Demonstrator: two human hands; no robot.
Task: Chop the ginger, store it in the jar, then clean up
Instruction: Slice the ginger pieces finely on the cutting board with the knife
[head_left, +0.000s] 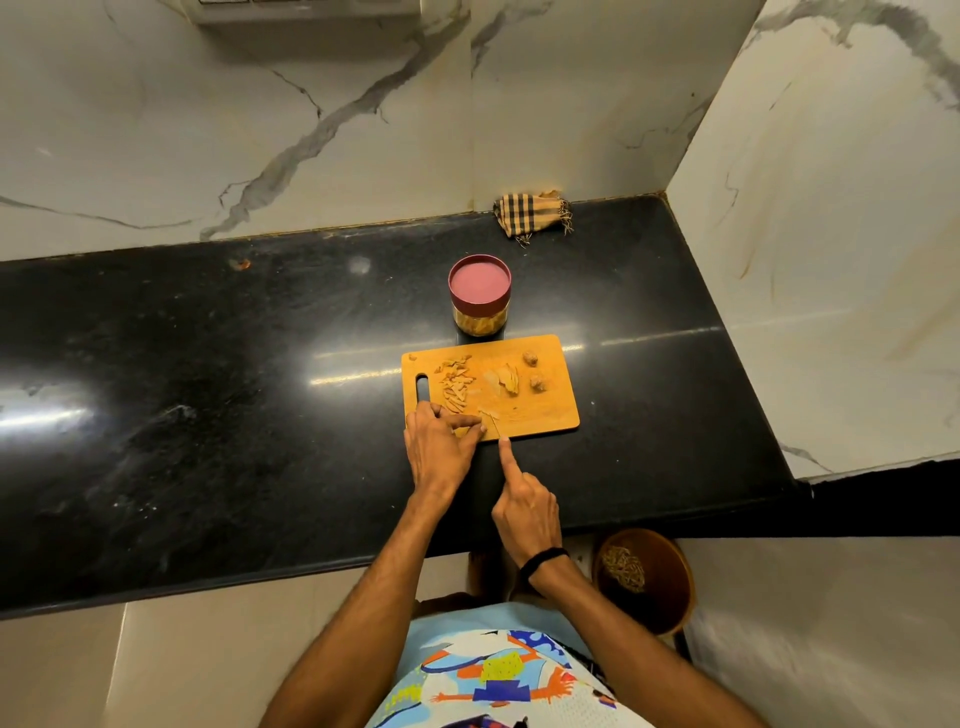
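1. Two white, grey-veined marble walls (260, 130) meet behind a long black polished stone counter (208, 415). A brown checked cloth (535, 215) lies crumpled in the far corner, well apart from the work.
2. Below the counter's near edge, to the right, a round brown bin (670, 597) holds pale shreds.
3. A rectangular orange wooden chopping board (545, 410) lies on the counter. Just behind it stands a clear round jar with a maroon lid (479, 291), lid on, with yellowish pieces inside.
4. On the board are cut ginger strips (457, 387) at left, flat slices (505, 384) in the middle and two small knobs (531, 358) at right.
5. The left hand (439, 449) curls its fingers over a ginger piece (461, 431) at the board's near left corner.
6. The right hand (527, 512) is closed round a thin knife (496, 427), its index finger stretched along the blade's back; the handle is hidden.
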